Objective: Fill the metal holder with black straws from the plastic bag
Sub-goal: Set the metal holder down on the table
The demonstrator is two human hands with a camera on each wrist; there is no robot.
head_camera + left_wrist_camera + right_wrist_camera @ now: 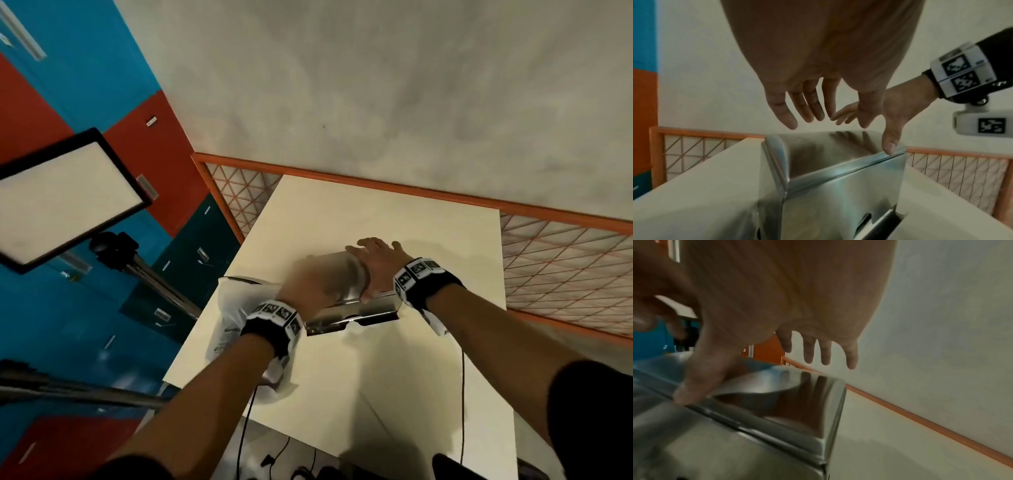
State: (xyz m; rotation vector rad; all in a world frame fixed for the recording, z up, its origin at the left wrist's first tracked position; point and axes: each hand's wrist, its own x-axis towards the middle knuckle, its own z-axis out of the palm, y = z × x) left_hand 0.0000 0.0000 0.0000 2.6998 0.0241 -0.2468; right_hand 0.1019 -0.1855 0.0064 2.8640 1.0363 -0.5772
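Pale worktop (394, 370) carrying a metal holder (363, 313) near its middle and a white plastic bag (233, 308) at its left edge, the bag just beside the holder.

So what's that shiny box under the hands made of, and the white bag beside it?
The box looks like polished sheet metal, probably stainless steel: it mirrors the fingers of the right hand above its lid, and its edges are folded seams. The bag looks like thin, milky plastic film, going by its soft creases and printed text, though the head view is blurry.
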